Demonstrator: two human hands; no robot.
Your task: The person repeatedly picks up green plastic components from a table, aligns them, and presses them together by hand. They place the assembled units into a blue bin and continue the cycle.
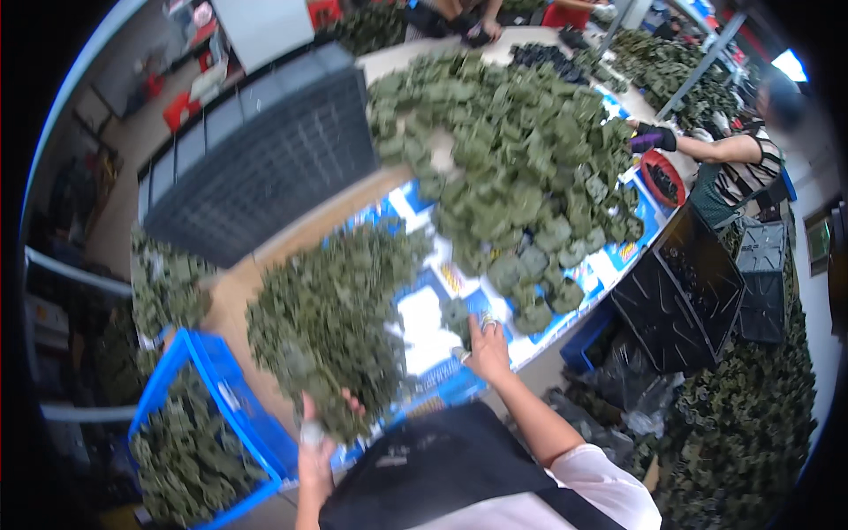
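Note:
My left hand is at the near end of a heap of narrow dark-green leaves. Its thumb and fingers curl round a small bunch of leaves there, and part of the grip is hidden under them. Farther right, my right hand reaches over the blue-and-white printed table cover. Its thumb and fingers are apart, with a ring on one finger and a light cap on the thumb. A single leaf lies just beyond its fingertips. Beyond it spreads a large pile of broad green leaves.
A dark plastic crate stands tipped on the table's far left. Below it, a blue crate holds more leaves. A co-worker with gloved hands works at the right, beside a red basket and black crates.

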